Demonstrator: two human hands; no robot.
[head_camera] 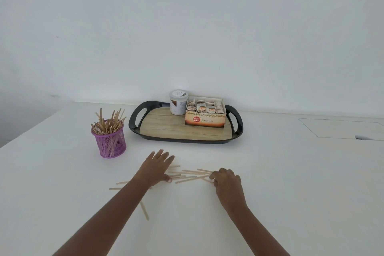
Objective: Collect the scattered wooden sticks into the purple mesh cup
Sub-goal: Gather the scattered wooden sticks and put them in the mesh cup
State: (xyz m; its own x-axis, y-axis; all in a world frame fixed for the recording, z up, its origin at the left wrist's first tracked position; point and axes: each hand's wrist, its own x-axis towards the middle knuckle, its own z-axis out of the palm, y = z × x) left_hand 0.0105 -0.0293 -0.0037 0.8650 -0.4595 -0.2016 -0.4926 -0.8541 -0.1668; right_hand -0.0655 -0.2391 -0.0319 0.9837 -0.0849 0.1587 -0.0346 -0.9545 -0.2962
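I judge the step in hand to be raking the loose wooden sticks point(191, 175) into 1 bundle before lifting them. To do it well I would draw both hands toward each other so the sticks line up side by side, then close 1 hand round the middle of the bundle. Thin flat sticks on a smooth table point(280, 172) are likely awkward to lift singly and may slide out of a grip taken at the ends.

The left hand point(157, 167) lies flat with its fingers straight, resting over the left ends of the cluster and gripping nothing. The right hand point(227, 182) has its fingers curled, fingertips point(212, 176) at the right ends of the same cluster; I cannot tell whether it pinches a stick or only touches them. 2 stray sticks point(119, 185) lie left of the left forearm and 1 more stick point(144, 211) lies nearer me beside that forearm; I would collect those afterwards.

The loose sticks are pale, slim and flat, lying mostly left to right, some crossing. The purple mesh cup point(110, 143) stands upright beyond and left of the left hand, well apart from the cluster; it already holds many sticks fanning above its rim, so I would feed the bundle in end first, into a gap. Behind it sits a dark tray point(134, 118) bearing a tea box point(204, 119) and a white tub point(178, 102).
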